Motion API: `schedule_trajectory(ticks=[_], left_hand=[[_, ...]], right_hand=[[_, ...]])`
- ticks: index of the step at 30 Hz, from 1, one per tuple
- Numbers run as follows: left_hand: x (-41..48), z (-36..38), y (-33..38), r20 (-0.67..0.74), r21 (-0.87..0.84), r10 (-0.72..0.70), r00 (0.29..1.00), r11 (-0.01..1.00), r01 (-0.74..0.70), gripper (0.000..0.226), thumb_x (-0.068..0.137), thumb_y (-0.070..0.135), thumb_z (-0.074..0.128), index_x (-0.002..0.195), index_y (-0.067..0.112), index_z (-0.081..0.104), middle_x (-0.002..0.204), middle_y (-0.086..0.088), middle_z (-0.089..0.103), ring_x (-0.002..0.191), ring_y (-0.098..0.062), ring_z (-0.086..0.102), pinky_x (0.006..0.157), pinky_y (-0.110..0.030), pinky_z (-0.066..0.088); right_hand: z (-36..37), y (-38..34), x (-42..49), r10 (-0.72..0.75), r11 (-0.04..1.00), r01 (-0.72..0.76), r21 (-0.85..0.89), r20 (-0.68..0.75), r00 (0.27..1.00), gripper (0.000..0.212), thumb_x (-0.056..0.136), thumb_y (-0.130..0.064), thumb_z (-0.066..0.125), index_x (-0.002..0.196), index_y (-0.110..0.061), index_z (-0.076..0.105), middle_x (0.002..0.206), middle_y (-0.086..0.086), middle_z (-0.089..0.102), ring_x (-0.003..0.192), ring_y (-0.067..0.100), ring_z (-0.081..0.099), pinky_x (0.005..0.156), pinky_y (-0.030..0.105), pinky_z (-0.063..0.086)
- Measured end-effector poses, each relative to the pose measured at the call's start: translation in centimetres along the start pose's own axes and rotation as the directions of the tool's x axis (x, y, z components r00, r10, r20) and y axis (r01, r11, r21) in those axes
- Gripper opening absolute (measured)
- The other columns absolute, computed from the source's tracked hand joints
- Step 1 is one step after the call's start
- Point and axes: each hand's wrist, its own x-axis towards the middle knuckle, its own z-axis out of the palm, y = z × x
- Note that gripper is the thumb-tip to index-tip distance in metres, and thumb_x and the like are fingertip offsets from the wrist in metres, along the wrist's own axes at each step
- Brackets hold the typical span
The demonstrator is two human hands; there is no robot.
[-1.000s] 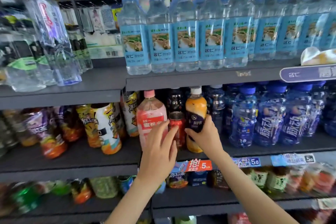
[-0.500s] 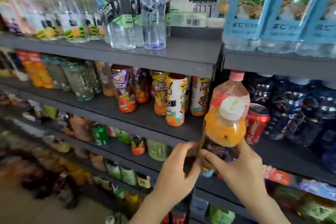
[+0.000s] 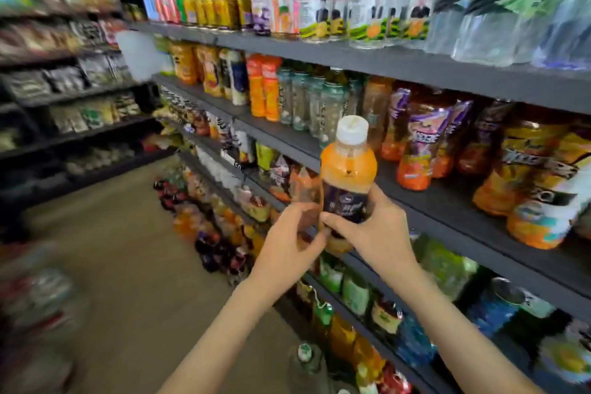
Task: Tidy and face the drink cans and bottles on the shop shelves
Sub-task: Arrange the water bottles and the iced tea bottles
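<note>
Here, your right hand [image 3: 374,230] and left hand [image 3: 287,243] both hold one orange bottle [image 3: 348,176] in front of the shelves.
Your right hand wraps fingers and thumb round the dark label on the bottle's lower half. The bottle is upright in the air, white cap [image 3: 352,130] on top, touching no shelf. Just left of it, your left hand pinches the bottle's lower edge with curled fingertips. Beyond your right hand runs a dark shelf [image 3: 447,201] carrying purple-labelled bottles [image 3: 422,144]; below your left hand lies the tan floor [image 3: 128,249]. Much is blurred.
</note>
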Motion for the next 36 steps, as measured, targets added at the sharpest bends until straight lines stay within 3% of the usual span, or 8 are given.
schedule_trajectory(ticks=[3,16,21,25,28,31,33,36], left_hand=[[2.0,-6.2,-4.9,0.001,0.066,0.013,1.000,0.998,-0.013,0.032,0.091,0.029,0.058,0.121,0.021,0.051,0.109,0.009,0.058,0.096,0.002,0.057,0.079,-0.012,0.046],[13.3,-26.2,-24.4,-0.114,0.218,0.025,0.993,0.976,0.001,0.031,0.094,0.026,0.054,0.124,0.028,0.048,0.113,0.020,0.049,0.107,0.005,0.049,0.090,-0.011,0.041],[19.8,-29.6,-32.8,-0.158,0.222,0.024,0.987,0.975,0.012,0.038,0.094,0.023,0.054,0.130,0.028,0.043,0.118,0.018,0.049,0.111,0.004,0.047,0.091,-0.006,0.038],[27.5,-33.5,-39.4,-0.064,0.263,0.043,0.997,0.965,-0.025,0.050,0.095,0.032,0.052,0.140,0.032,0.032,0.128,0.023,0.041,0.121,0.006,0.039,0.092,-0.004,0.034],[33.5,-36.7,-43.2,0.026,0.293,0.042,0.999,0.955,-0.047,0.059,0.092,0.042,0.052,0.141,0.040,0.018,0.134,0.028,0.028,0.123,0.010,0.030,0.087,0.003,0.031],[39.4,-39.6,-47.5,0.002,0.257,0.010,1.000,0.966,-0.010,0.070,0.089,0.044,0.054,0.146,0.034,0.015,0.138,0.025,0.027,0.126,0.007,0.030,0.100,-0.011,0.032],[43.2,-40.7,-50.4,-0.002,0.219,0.011,1.000,0.976,-0.010,0.070,0.090,0.037,0.059,0.147,0.030,0.019,0.141,0.021,0.030,0.129,0.003,0.032,0.104,-0.019,0.034],[49.0,-42.0,-54.7,0.063,0.092,0.005,0.998,0.996,-0.010,0.060,0.084,0.017,0.067,0.130,0.032,0.033,0.125,0.015,0.050,0.118,-0.004,0.048,0.092,-0.012,0.041]], right_hand=[[7.1,-2.0,3.2,0.001,0.999,-0.001,0.042,-0.009,1.000,0.051,0.067,-0.035,0.083,0.109,-0.028,0.055,0.094,-0.015,0.062,0.087,0.000,0.057,0.068,0.002,0.040],[31.0,-6.1,18.7,0.114,0.976,-0.097,0.195,-0.077,0.990,0.045,0.067,-0.028,0.083,0.098,-0.039,0.052,0.089,-0.025,0.059,0.082,-0.013,0.054,0.065,0.005,0.041],[39.6,-4.2,25.6,0.031,0.976,-0.023,0.218,-0.032,0.999,0.048,0.070,-0.021,0.082,0.101,-0.041,0.051,0.096,-0.027,0.060,0.088,-0.018,0.056,0.072,0.002,0.042],[48.1,-4.0,33.2,-0.051,0.976,0.038,0.213,0.057,0.997,0.051,0.072,-0.021,0.081,0.100,-0.047,0.046,0.097,-0.035,0.052,0.087,-0.029,0.047,0.073,-0.004,0.036],[53.3,-4.7,40.0,-0.034,0.968,0.012,0.250,0.085,0.996,0.050,0.074,-0.023,0.080,0.102,-0.047,0.045,0.093,-0.036,0.050,0.080,-0.026,0.048,0.068,-0.005,0.035],[58.4,-5.0,46.5,-0.029,0.970,0.007,0.242,0.086,0.996,0.049,0.075,-0.027,0.079,0.109,-0.040,0.045,0.093,-0.032,0.052,0.082,-0.015,0.049,0.066,-0.005,0.035],[61.5,-4.7,49.9,-0.016,0.977,-0.003,0.215,0.086,0.996,0.051,0.074,-0.028,0.079,0.114,-0.036,0.047,0.096,-0.023,0.055,0.090,-0.004,0.051,0.066,-0.003,0.037],[65.9,-3.4,54.2,0.008,0.988,-0.026,0.151,0.121,0.993,0.053,0.073,-0.025,0.080,0.113,-0.033,0.046,0.098,-0.018,0.056,0.095,0.001,0.052,0.068,0.000,0.038]])
